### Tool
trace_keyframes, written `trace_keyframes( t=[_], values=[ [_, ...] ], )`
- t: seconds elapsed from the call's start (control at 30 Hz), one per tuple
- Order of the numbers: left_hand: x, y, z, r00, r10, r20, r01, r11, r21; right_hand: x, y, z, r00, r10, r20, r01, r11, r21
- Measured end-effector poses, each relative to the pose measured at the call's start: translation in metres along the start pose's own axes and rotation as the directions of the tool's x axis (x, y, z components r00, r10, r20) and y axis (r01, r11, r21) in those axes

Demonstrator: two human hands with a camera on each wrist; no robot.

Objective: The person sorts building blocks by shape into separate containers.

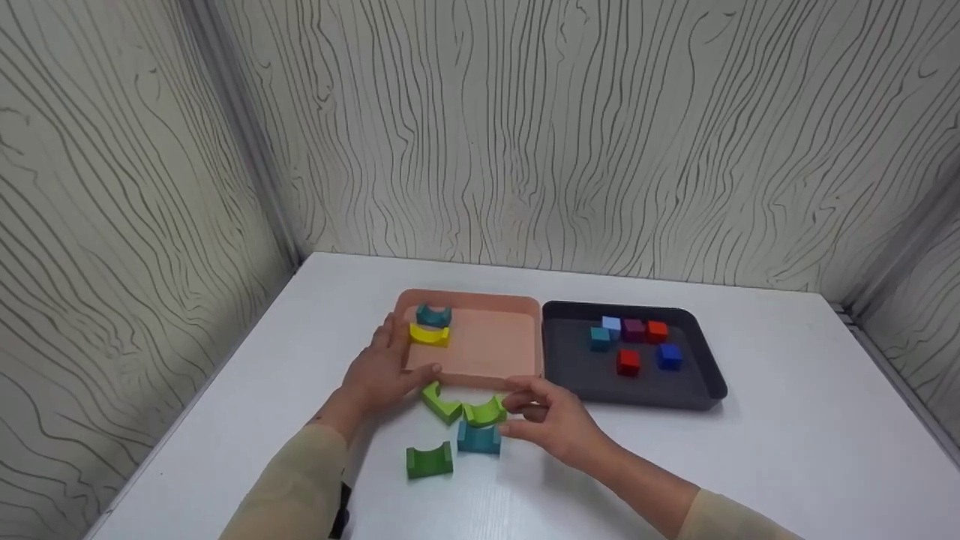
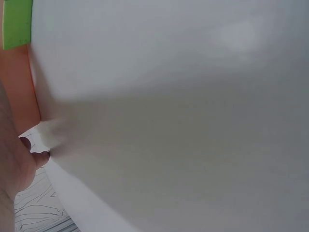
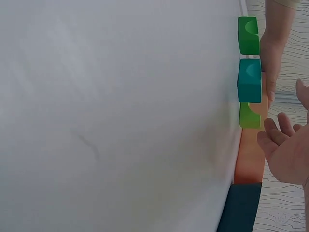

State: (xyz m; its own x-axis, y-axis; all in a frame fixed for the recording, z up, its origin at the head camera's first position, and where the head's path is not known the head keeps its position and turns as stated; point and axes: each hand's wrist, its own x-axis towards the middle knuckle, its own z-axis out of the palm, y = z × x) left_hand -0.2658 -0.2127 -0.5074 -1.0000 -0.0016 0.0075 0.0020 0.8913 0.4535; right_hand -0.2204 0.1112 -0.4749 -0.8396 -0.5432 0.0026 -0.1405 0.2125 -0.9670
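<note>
Left hand (image 1: 379, 371) flat on pink tray (image 1: 491, 352); right hand (image 1: 551, 420) seemingly open beside light-green arch (image 1: 484, 411).

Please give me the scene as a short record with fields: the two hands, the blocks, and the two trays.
left hand: rests on front left corner of the pink tray, fingers relaxed
right hand: open, fingertips beside the light green arch block
table blocks: green arch block, teal arch block
in pink tray: yellow arch block
dark tray: holds small cubes
</note>
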Motion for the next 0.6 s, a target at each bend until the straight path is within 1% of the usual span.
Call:
trace_keyframes(
  t=[0.1,0.27,0.37,0.6],
  values=[
    [-0.001,0.000,0.000,1.000,0.007,-0.004,-0.007,1.000,-0.003,-0.005,0.006,0.001,1.000,0.017,0.018,-0.017,1.000,0.025],
    [-0.002,0.000,0.000,1.000,0.020,-0.007,-0.020,1.000,-0.004,-0.009,0.013,0.003,0.999,0.019,0.034,-0.021,0.998,0.057],
    [-0.001,-0.001,0.000,1.000,0.020,-0.004,-0.020,1.000,-0.006,-0.009,0.015,0.005,0.999,0.020,0.036,-0.022,0.999,0.044],
    [-0.001,-0.002,0.000,1.000,0.014,0.006,-0.014,1.000,-0.006,-0.008,0.019,0.009,0.998,0.055,0.042,-0.054,0.998,-0.011]
  ],
)
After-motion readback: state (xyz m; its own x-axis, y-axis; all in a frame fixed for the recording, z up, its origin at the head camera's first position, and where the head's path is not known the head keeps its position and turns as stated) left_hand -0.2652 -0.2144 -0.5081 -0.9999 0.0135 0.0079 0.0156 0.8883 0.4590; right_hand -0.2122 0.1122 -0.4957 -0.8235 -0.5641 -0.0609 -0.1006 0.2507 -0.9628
